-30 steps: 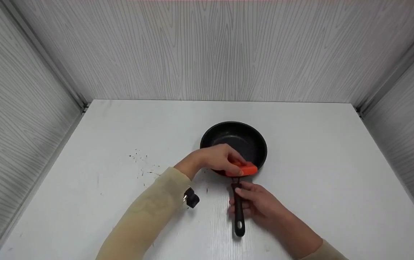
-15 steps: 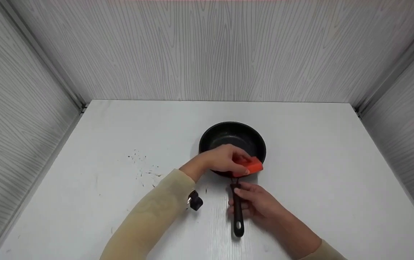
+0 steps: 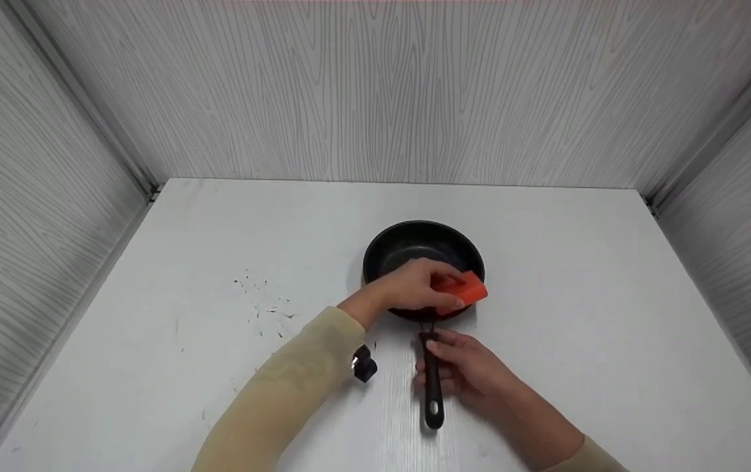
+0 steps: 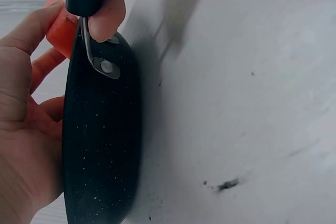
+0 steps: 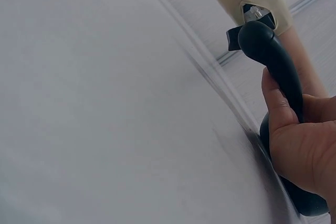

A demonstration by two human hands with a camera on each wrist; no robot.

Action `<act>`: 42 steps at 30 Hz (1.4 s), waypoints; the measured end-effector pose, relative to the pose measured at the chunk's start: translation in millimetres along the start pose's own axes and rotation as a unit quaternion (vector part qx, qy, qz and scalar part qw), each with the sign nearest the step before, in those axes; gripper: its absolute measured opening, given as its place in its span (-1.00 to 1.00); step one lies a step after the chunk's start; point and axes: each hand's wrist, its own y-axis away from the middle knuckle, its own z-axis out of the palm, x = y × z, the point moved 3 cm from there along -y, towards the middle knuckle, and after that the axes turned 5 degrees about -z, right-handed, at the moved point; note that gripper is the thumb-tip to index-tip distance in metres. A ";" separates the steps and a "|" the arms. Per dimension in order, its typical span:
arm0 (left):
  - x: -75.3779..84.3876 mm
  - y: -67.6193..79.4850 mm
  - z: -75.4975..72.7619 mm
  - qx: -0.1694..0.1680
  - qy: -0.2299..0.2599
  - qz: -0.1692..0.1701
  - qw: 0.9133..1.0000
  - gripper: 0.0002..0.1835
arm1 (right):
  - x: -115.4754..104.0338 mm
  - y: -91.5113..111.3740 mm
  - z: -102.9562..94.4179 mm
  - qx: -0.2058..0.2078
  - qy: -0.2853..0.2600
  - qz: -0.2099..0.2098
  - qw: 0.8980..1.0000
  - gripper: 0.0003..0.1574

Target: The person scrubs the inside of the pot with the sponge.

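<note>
A black frying pan (image 3: 408, 244) lies on the white table, its handle (image 3: 434, 400) toward the person. My left hand (image 3: 415, 285) reaches over the near rim and pinches an orange-red sponge (image 3: 474, 288) between thumb and fingers, at the pan's right inner side. In the left wrist view the sponge (image 4: 62, 32) shows beyond the pan's speckled outer wall (image 4: 102, 145). My right hand (image 3: 470, 367) grips the handle near the pan, thumb on top and fingers beneath. The right wrist view shows that hand (image 5: 304, 145) around the dark handle (image 5: 283, 69).
Dark crumbs and smudges (image 3: 270, 311) are scattered on the table (image 3: 578, 295) left of the pan. A small black device (image 3: 364, 364) is attached at the left sleeve (image 3: 297, 373). Grey wood-patterned panels (image 3: 375, 92) stand at the back and both sides.
My left hand has slid the sponge rightward and a little away from me along the pan's near right side. The right hand and the pan have stayed nearly in place.
</note>
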 end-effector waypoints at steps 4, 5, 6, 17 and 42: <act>0.4 -2.9 -0.2 0.006 0.002 -0.002 1.000 -0.45 | -0.1 -0.9 -0.4 0.007 0.000 0.002 1.000 -0.59; 0.6 -3.8 -0.4 0.009 0.002 -0.001 1.000 -0.44 | -0.3 -1.1 -0.5 0.010 -0.001 0.003 1.000 -0.59; 0.8 -4.8 -0.5 0.011 0.001 0.000 1.000 -0.44 | -0.4 -1.2 -0.7 0.014 -0.004 0.004 1.000 -0.59; -0.4 -14.0 -0.1 0.031 -0.014 0.007 0.999 -0.42 | -1.5 -1.4 -1.9 0.024 -0.014 0.008 1.000 -0.57; -11.6 -24.5 4.1 0.068 -0.093 0.051 0.992 -0.37 | 2.0 -3.1 -2.3 0.007 -0.002 -0.005 1.000 -0.63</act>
